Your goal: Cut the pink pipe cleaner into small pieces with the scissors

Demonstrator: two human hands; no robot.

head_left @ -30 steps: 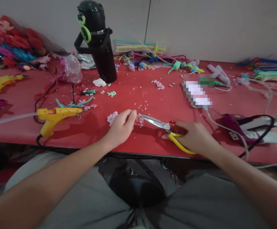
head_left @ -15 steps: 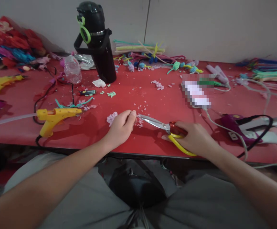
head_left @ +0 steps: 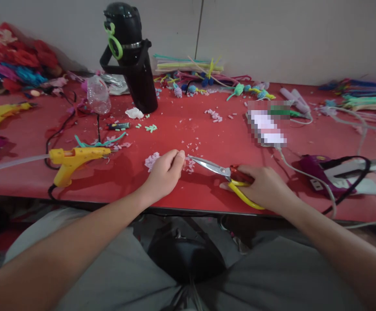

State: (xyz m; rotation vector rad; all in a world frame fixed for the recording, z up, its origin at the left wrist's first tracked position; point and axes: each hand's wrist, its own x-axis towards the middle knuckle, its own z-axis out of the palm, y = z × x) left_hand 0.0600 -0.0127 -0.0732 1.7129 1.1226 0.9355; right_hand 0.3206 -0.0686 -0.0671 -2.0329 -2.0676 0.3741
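My right hand [head_left: 262, 185] is wrapped round the red and yellow handles of a pair of scissors [head_left: 212, 166]. Their blades point left and lie almost together, the tips just short of my left thumb. My left hand [head_left: 168, 168] is closed in a pinch above the red table [head_left: 110, 181]; whatever sits between its thumb and forefinger is too small or hidden to make out. A heap of short lilac pieces [head_left: 151, 161] lies beside the left knuckles, partly covered by them. Fine lilac scraps [head_left: 190, 165] are scattered under the blade tips.
A yellow glue gun [head_left: 74, 160] with a cord lies at left, another glue gun [head_left: 6, 113] behind it. A black flask [head_left: 136, 60] stands at the back. Pipe cleaners [head_left: 188, 65] line the wall. A phone-like device [head_left: 267, 127], cables and a purple power strip [head_left: 320, 172] are at right.
The yellow handle of the scissors has moved slightly up towards the red one, so the blades have come closer together. My left hand has stayed in place.
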